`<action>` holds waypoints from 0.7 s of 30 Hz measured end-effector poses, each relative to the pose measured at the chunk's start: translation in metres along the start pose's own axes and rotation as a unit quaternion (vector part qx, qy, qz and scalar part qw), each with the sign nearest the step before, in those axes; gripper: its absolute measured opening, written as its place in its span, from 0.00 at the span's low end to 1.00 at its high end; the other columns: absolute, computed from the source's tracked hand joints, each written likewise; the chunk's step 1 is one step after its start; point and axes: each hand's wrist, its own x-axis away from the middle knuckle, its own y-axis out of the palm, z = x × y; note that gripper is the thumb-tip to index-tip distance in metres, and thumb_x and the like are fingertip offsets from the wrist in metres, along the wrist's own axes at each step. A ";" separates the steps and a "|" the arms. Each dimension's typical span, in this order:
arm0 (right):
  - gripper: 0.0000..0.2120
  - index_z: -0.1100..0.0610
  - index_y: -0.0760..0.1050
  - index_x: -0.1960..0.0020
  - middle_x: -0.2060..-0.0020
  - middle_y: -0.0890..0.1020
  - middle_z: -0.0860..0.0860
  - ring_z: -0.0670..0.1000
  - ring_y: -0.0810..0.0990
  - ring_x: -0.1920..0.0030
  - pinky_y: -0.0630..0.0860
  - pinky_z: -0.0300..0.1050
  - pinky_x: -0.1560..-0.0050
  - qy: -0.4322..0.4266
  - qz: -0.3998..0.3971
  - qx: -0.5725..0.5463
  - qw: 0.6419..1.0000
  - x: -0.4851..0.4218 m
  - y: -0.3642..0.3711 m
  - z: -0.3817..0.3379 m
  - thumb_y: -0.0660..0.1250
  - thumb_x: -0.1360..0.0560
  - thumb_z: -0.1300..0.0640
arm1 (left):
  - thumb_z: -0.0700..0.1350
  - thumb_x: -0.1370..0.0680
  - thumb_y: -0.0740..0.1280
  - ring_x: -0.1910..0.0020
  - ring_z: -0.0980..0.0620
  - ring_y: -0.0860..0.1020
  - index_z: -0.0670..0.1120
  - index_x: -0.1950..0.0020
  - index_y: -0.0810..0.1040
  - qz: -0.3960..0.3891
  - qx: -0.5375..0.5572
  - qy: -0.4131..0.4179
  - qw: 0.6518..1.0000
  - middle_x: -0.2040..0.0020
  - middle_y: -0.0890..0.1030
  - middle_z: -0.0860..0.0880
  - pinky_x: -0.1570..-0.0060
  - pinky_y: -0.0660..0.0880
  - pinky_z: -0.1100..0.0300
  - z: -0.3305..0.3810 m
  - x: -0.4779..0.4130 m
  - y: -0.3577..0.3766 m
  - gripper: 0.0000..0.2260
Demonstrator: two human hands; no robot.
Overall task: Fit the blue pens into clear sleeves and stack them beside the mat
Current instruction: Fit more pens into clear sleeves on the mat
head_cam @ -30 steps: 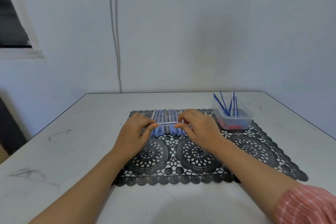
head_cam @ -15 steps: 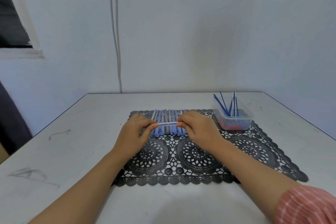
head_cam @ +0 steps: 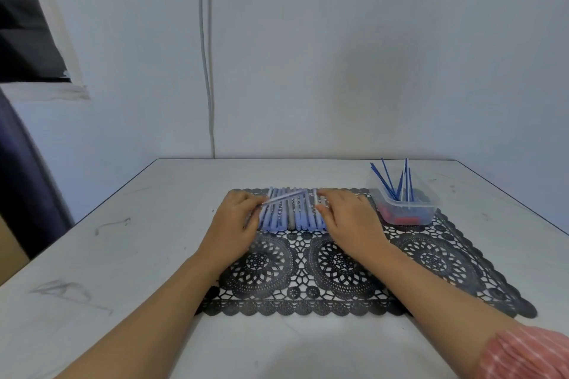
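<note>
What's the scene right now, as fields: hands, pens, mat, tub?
left hand: pinches one end of a pale blue pen, which slants above the row
right hand: fingers curled at the row's right end; unclear whether it holds anything
row of pens: side by side on the far part of the mat, one grey among the blue
mat: black lace, on a white table
tub: clear plastic, at the mat's far right corner; thin blue rods stand in it, red bits at the bottom
</note>
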 end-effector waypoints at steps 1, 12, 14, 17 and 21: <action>0.18 0.54 0.67 0.32 0.38 0.75 0.51 0.51 0.72 0.38 0.65 0.48 0.38 0.015 -0.021 0.011 1.000 0.000 0.002 0.004 0.54 0.19 0.51 | 0.39 0.22 0.65 0.56 0.57 0.70 0.44 0.40 0.79 0.015 0.006 -0.032 0.999 0.56 0.74 0.54 0.56 0.64 0.72 -0.002 -0.001 -0.001 0.12; 0.13 0.52 0.78 0.44 0.49 0.78 0.50 0.50 0.74 0.48 0.70 0.45 0.48 0.064 -0.078 0.004 0.995 0.001 0.006 0.013 0.58 0.22 0.53 | 0.44 0.25 0.67 0.65 0.52 0.77 0.43 0.46 0.83 0.073 -0.049 -0.343 0.935 0.63 0.81 0.49 0.64 0.73 0.60 -0.048 -0.003 -0.027 0.11; 0.11 0.53 0.78 0.46 0.52 0.78 0.50 0.51 0.74 0.49 0.69 0.45 0.50 0.069 -0.084 0.000 0.994 0.001 0.005 0.011 0.59 0.23 0.54 | 0.43 0.27 0.67 0.59 0.51 0.77 0.45 0.44 0.81 0.057 -0.070 -0.361 0.928 0.55 0.82 0.47 0.62 0.71 0.60 -0.052 -0.001 -0.024 0.13; 0.09 0.54 0.78 0.48 0.54 0.77 0.51 0.51 0.74 0.50 0.70 0.44 0.51 0.081 -0.094 -0.012 0.992 0.001 0.004 0.010 0.60 0.24 0.56 | 0.43 0.29 0.65 0.58 0.51 0.78 0.48 0.45 0.81 0.037 -0.084 -0.368 0.925 0.56 0.83 0.50 0.65 0.71 0.60 -0.055 -0.001 -0.019 0.14; 0.09 0.55 0.78 0.48 0.53 0.76 0.51 0.51 0.73 0.48 0.72 0.45 0.51 0.097 -0.105 -0.024 0.989 0.001 0.002 0.009 0.61 0.25 0.58 | 0.45 0.29 0.65 0.57 0.50 0.78 0.50 0.46 0.80 0.025 -0.089 -0.370 0.925 0.56 0.82 0.50 0.65 0.71 0.59 -0.055 -0.002 -0.018 0.12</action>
